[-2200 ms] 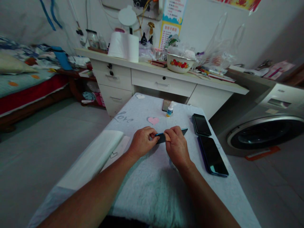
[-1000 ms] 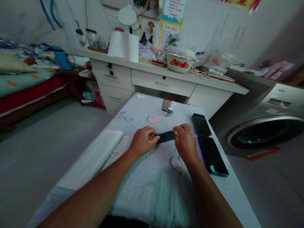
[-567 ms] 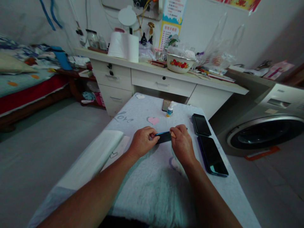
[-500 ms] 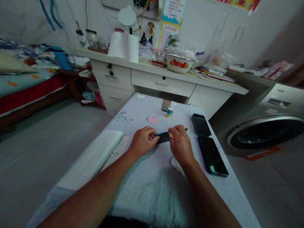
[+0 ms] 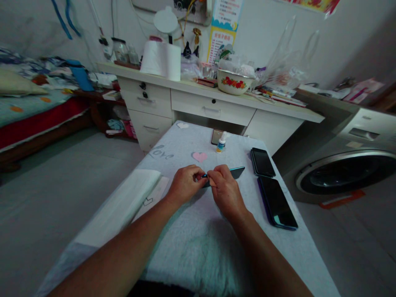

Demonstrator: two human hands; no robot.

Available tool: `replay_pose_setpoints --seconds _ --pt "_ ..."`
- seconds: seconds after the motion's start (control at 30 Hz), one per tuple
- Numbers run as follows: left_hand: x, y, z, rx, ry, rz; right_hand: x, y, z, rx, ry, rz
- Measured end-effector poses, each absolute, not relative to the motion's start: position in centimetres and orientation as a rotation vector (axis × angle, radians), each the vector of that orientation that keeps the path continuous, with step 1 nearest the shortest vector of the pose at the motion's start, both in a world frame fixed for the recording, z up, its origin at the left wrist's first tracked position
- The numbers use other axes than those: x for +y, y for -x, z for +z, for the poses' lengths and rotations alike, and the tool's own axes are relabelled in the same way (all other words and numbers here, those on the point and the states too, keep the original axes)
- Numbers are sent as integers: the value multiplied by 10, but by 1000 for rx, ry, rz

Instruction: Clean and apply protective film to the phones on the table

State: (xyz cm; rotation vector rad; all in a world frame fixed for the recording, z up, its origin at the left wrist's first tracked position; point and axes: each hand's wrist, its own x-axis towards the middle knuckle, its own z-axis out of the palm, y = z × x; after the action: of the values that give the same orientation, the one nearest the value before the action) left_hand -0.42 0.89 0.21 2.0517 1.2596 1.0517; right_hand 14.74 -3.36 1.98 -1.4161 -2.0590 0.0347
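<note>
A dark smartphone point(image 5: 237, 172) with a blue-green edge is held slightly tilted just over the cloth-covered table. My left hand point(image 5: 187, 181) pinches its left end between thumb and fingers. My right hand point(image 5: 225, 187) is closed at the phone's long edge, close to the left fingertips, and hides the middle of the phone. Between the right fingers shows a small flat tan piece point(image 5: 212, 181), too small to name. Beyond the hands, a small white spray bottle point(image 5: 221, 142) with a blue and yellow label stands upright beside another phone point(image 5: 216, 137) lying flat.
To the right lie a black phone point(image 5: 262, 162) and a larger dark phone point(image 5: 277, 203). A folded white cloth point(image 5: 123, 210) rests along the table's left side. A white desk point(image 5: 213, 107) stands behind, with a flowered bowl point(image 5: 233, 81); a washing machine point(image 5: 349, 152) is at right.
My right hand has slid left along the phone's edge, toward my left hand, uncovering the phone's right end. My left hand keeps its hold in place.
</note>
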Motion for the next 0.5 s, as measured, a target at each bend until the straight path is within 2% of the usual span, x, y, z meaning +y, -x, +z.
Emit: replay_pose_setpoints --seconds 0.5 --pt "8 5 2 1240 -2056 1059 -30 -161 26 -2017 1495 -4"
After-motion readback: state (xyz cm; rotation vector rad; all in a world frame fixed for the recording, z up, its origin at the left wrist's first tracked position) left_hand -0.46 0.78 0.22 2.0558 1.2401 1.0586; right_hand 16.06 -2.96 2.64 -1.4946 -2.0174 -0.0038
